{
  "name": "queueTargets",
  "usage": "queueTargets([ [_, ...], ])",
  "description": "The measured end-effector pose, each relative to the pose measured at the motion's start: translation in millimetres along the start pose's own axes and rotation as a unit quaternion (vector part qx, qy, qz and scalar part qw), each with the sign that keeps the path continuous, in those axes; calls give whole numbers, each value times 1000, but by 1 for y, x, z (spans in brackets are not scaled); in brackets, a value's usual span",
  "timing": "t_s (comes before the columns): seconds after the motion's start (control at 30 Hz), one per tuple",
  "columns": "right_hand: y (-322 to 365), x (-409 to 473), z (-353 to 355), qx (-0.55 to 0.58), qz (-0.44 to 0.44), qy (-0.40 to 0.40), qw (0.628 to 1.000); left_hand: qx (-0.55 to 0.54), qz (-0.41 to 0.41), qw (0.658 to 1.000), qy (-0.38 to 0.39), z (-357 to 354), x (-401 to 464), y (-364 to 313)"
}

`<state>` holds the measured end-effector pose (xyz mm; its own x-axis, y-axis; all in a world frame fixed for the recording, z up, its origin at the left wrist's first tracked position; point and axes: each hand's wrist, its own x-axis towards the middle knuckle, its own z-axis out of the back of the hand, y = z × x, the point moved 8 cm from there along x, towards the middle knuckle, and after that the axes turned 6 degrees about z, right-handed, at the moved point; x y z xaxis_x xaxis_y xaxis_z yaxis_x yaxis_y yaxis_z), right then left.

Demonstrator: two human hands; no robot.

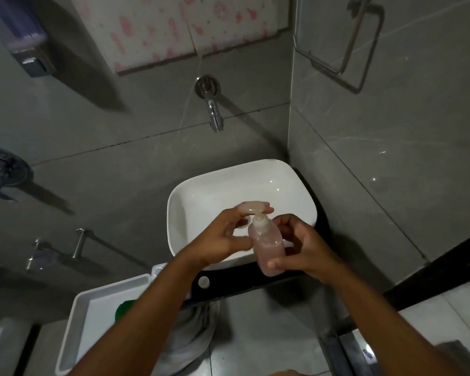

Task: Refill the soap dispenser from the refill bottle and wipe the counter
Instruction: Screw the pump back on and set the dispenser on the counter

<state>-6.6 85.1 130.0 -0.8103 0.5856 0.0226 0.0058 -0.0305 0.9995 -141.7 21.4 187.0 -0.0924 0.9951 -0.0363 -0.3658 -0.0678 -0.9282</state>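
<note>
Dispenser [266, 245] held over the near edge of the white basin [296, 183], tilted a little, pump end up and away from the camera. Clear bottle, pinkish soap inside, filling most of it. Right hand [305, 244] grips the bottle body from the right side, thumb across the lower front, fingers curled round the back. Left hand [223, 234] is at the pump [251, 208]: fingers curled around the pale pump head at the top, thumb down near the bottle shoulder. Pump sits on the neck; cannot tell if it is screwed tight or loosened.

Basin sits on a black counter [242, 280], with a small round white cap [203, 281] lying on the counter just left of the left forearm. Chrome tap [213, 112] comes out of the grey tiled wall above the basin. White tub [92, 321] at lower left, below counter level, with something green [124, 308] inside, partly hidden by the left arm. Grey cloth [193, 337] hangs below the counter edge between the arms. Wall-mounted soap unit [30, 36] at top left, blurred. Metal towel ring [358, 44] on the right wall. Refill bottle not identifiable in view.
</note>
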Motion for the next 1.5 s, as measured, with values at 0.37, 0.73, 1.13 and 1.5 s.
queueTargets([
  [0.37, -43, -19, 15, 344, -56, 17, 937, 36, 54, 996, 58, -31, 6, 8],
  [0.73, -151, -70, 72, 277, -221, -345, 869, 8, 101, 993, -58, -117, 45, 92],
  [1.13, -204, -71, 114, 179, -238, -433, 851, 48, 132, 982, -130, -189, 90, 163],
  [1.5, -214, -65, 116, 197, -215, -458, 840, 2, 159, 979, -126, -199, 96, 195],
])
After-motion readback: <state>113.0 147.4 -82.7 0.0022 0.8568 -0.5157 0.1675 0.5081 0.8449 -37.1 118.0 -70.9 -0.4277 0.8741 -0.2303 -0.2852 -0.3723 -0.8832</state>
